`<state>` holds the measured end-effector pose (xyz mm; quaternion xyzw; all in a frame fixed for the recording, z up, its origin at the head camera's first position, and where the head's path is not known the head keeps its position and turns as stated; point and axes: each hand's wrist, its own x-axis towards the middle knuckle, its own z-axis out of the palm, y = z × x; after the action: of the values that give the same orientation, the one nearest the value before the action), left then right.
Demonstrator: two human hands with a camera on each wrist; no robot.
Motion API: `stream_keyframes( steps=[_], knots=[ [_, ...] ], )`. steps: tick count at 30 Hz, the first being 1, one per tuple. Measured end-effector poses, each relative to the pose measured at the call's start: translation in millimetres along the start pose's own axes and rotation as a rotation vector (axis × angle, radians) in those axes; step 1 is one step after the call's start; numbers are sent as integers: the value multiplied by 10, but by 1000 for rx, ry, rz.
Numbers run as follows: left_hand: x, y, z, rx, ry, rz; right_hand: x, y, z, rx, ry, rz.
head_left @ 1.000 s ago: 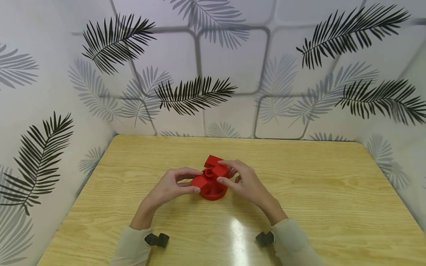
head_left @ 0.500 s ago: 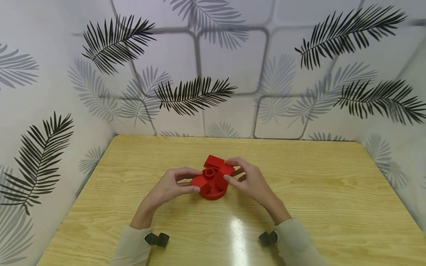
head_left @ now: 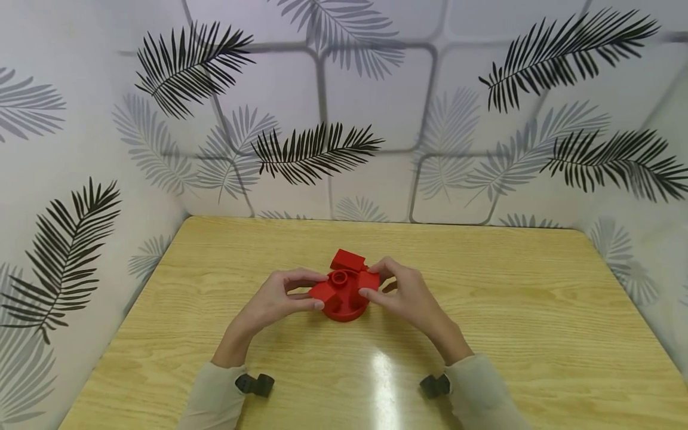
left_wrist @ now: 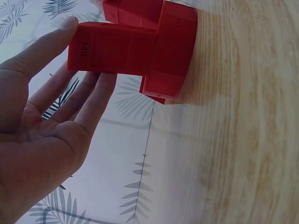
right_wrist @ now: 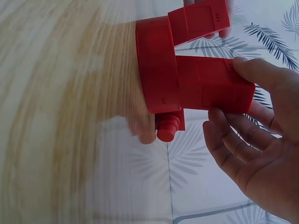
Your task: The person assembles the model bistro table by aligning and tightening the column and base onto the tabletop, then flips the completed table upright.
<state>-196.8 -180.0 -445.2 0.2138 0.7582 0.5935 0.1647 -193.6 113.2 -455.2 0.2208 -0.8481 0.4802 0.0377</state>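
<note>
A round red base (head_left: 345,316) with a raised ring (head_left: 339,278) near its middle rests on the wooden table. My left hand (head_left: 274,298) pinches a red block (head_left: 322,292) that stands up from the base's left side; the left wrist view shows a number on that block (left_wrist: 112,49). At the base's right side my right hand (head_left: 405,292) holds another red block (head_left: 368,282) between thumb and fingers. In the right wrist view this block (right_wrist: 208,84) stands on the base's rim. Behind the base lies a third red piece (head_left: 348,260).
The wooden table (head_left: 510,310) runs back to a wall (head_left: 371,101) with a leaf pattern. A short round red peg (right_wrist: 167,130) sticks out beside the base in the right wrist view. Each wrist carries a small black camera (head_left: 255,385).
My right hand has moved right, bringing its red block from beside the raised ring to the base's right side. The left hand keeps its grip in about the same place.
</note>
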Motion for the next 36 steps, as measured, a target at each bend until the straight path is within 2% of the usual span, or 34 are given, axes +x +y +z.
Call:
stream_keyframes(
  steps=[14,27,36],
  knots=[
    [10,4,0,27,8,12,5,-1,76,-71,60,-32],
    [14,-18,-7,4,9,15,-11,-24,113,-77,81,-10],
    [2,6,-3,11,-5,25,-15,1,67,-23,26,9]
  ],
)
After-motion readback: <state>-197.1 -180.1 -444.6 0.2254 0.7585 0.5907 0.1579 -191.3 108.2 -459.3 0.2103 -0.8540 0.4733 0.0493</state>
